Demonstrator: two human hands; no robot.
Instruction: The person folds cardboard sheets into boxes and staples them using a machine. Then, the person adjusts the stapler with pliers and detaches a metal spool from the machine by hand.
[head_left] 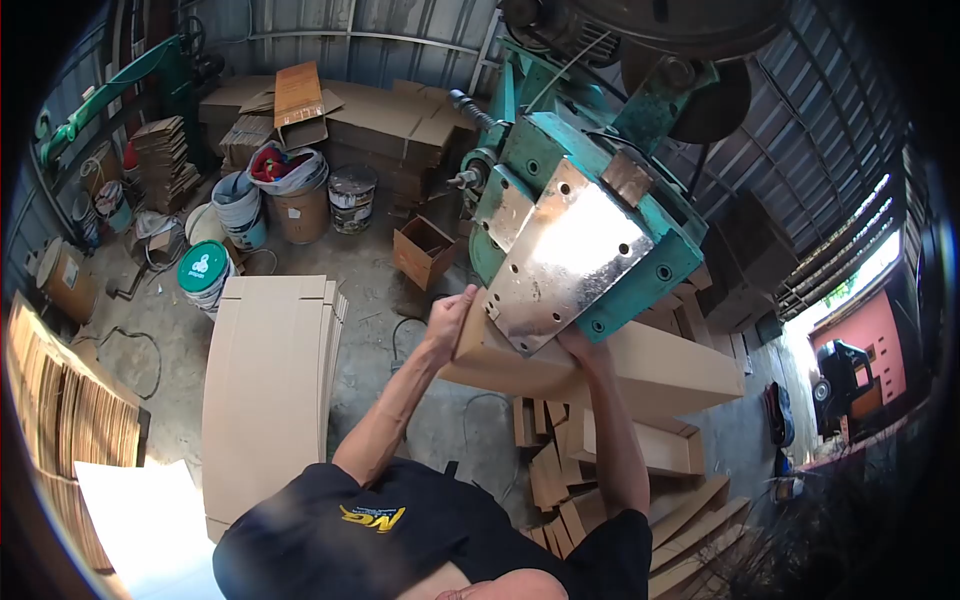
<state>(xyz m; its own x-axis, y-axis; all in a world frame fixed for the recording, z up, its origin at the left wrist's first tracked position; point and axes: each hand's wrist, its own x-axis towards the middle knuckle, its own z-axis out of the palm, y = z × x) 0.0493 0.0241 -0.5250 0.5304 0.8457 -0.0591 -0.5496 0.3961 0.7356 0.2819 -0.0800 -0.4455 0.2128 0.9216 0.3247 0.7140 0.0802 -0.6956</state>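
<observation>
A long brown cardboard box (640, 362) lies crosswise in front of me, its upper side partly under the shiny metal plate (575, 255) of a green machine (545, 145). My left hand (449, 322) is closed on the left end of the box, thumb up along the edge. At the near side of the box, my right hand (580, 345) touches the cardboard close to the plate's lower corner. Its fingers are hidden beneath the machine.
Flat cardboard sheets (265, 390) are stacked at my left. Open cardboard trays (650, 448) and cardboard pieces lie below the box. Several buckets, including a green-lidded one (205, 268), stand behind. A small open carton (425, 252) sits near the machine's base. A cable (140, 365) crosses the floor.
</observation>
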